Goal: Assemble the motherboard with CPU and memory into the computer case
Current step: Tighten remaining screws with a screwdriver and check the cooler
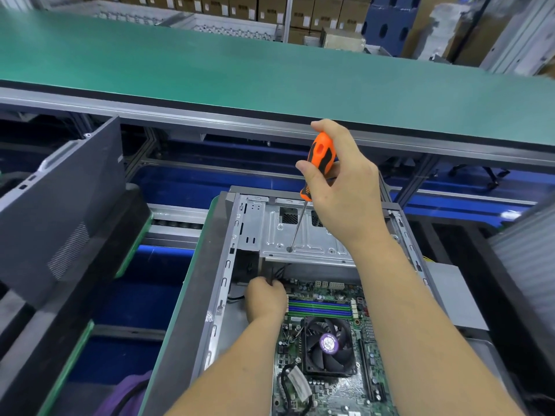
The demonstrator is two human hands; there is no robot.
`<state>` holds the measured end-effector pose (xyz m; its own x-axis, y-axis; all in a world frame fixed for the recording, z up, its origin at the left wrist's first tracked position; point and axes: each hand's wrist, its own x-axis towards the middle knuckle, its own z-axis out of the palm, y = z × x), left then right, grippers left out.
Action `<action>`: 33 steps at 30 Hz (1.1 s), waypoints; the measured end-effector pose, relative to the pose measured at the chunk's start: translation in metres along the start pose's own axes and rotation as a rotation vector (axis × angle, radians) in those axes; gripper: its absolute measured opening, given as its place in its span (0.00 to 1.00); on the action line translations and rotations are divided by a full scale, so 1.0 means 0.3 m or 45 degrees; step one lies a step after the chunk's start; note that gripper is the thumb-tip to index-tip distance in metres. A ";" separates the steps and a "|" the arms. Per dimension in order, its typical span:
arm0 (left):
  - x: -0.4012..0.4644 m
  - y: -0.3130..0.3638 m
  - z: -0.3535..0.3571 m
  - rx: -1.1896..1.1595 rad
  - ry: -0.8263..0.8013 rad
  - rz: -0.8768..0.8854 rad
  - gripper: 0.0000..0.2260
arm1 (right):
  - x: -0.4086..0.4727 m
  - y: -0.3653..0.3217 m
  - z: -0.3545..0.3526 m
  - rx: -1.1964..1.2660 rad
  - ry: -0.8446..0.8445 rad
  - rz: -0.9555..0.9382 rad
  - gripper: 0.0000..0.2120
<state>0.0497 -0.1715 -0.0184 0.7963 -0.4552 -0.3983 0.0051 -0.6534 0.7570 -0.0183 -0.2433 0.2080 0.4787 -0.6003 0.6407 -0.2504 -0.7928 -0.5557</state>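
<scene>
Down in the open grey metal computer case (223, 235), lying on its side, sits the green motherboard (327, 394), filling the near half of the case floor. On the board a black square CPU cooler fan with a round purple label (329, 345) stands near the board's middle, and just beyond it run the long green and blue memory slots (319, 307), parallel to the board's far edge.

The right hand (342, 190) is raised above the far end of the case, its fingers and thumb curled round the handle of an orange-and-black screwdriver with a thin steel shaft (319, 154). The shaft slants down and to the left, and its tip meets the silver perforated drive-bay plate (300, 235) that spans the far part of the case, close to that plate's near left corner.

The left hand (265, 298) is low inside the case at the far left corner of the motherboard, knuckles up, fingers bent down toward thin black cables (279, 273) there; whether it actually grips them cannot be told.

Beyond the case stretches a broad green-topped workbench (270, 73), and to the left leans a dark grey case side panel (69, 211) with a mesh patch.
</scene>
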 end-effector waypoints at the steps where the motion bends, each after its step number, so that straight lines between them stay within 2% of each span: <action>1: 0.002 -0.002 0.001 0.004 -0.001 -0.008 0.17 | 0.000 -0.001 0.001 -0.003 -0.002 -0.001 0.22; 7: 0.015 -0.008 -0.001 -0.060 -0.056 -0.103 0.10 | 0.001 0.000 0.004 0.004 0.001 0.004 0.22; 13: 0.014 -0.009 0.001 -0.187 -0.072 -0.155 0.13 | 0.001 0.003 0.002 0.007 0.015 0.007 0.21; 16: 0.014 -0.008 -0.003 -0.172 -0.075 -0.149 0.11 | -0.002 0.003 0.004 0.010 0.009 0.004 0.22; 19: 0.014 -0.005 -0.001 -0.161 -0.062 -0.126 0.15 | -0.005 0.005 0.007 0.004 0.007 -0.003 0.22; 23: 0.008 0.000 -0.010 -0.089 -0.069 -0.095 0.09 | -0.009 0.010 0.008 -0.005 0.018 -0.012 0.22; 26: 0.012 -0.010 -0.015 -0.140 -0.073 -0.126 0.07 | -0.011 0.013 0.007 0.004 0.031 -0.011 0.21; 28: 0.009 -0.009 -0.011 -0.170 -0.090 -0.143 0.07 | -0.011 0.016 0.007 0.010 0.037 -0.007 0.21; 31: 0.005 -0.006 -0.012 -0.192 -0.052 -0.170 0.15 | -0.012 0.017 0.006 0.023 0.037 -0.005 0.21; 33: -0.002 -0.001 -0.017 -0.182 -0.035 -0.150 0.16 | -0.010 0.017 0.004 0.020 0.030 -0.008 0.21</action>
<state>0.0523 -0.1679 -0.0158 0.7682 -0.3983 -0.5013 0.1851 -0.6113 0.7694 -0.0199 -0.2454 0.2027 0.4600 -0.5980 0.6564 -0.2340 -0.7947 -0.5600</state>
